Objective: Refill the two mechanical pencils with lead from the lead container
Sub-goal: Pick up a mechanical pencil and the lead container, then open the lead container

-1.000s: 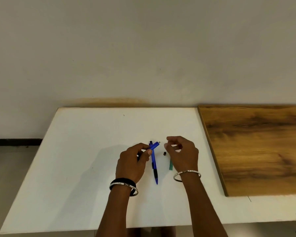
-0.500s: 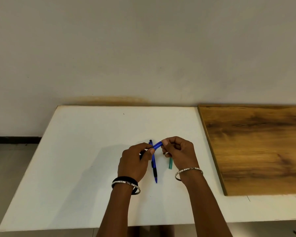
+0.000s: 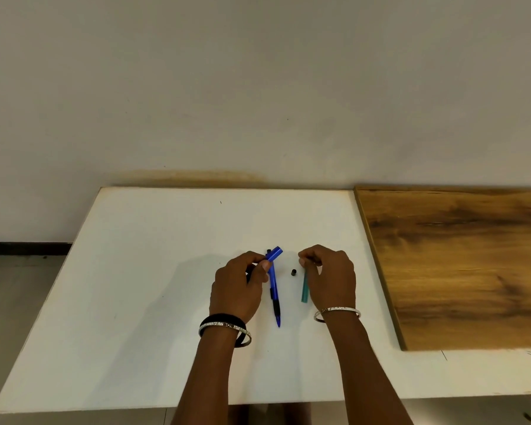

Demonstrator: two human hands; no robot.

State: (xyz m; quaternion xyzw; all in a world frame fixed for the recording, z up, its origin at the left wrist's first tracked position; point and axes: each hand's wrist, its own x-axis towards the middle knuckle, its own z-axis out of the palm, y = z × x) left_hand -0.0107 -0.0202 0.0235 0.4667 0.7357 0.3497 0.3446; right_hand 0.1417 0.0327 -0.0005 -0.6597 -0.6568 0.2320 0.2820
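Left hand (image 3: 238,285) pinched on blue pencil (image 3: 273,254), raised above white table (image 3: 154,271). Right hand (image 3: 330,276) curled, fingertips together near teal lead container (image 3: 305,286); contents of pinch unclear. Second blue pencil (image 3: 275,297) flat between hands. Small black cap (image 3: 294,272) just beside container. Wood board (image 3: 460,265) at right.

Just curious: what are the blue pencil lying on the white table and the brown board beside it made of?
The blue pencil lying on the table looks like glossy plastic, given its saturated colour. The brown board shows wood grain with a smooth sheen, so it is either wood or a laminate.
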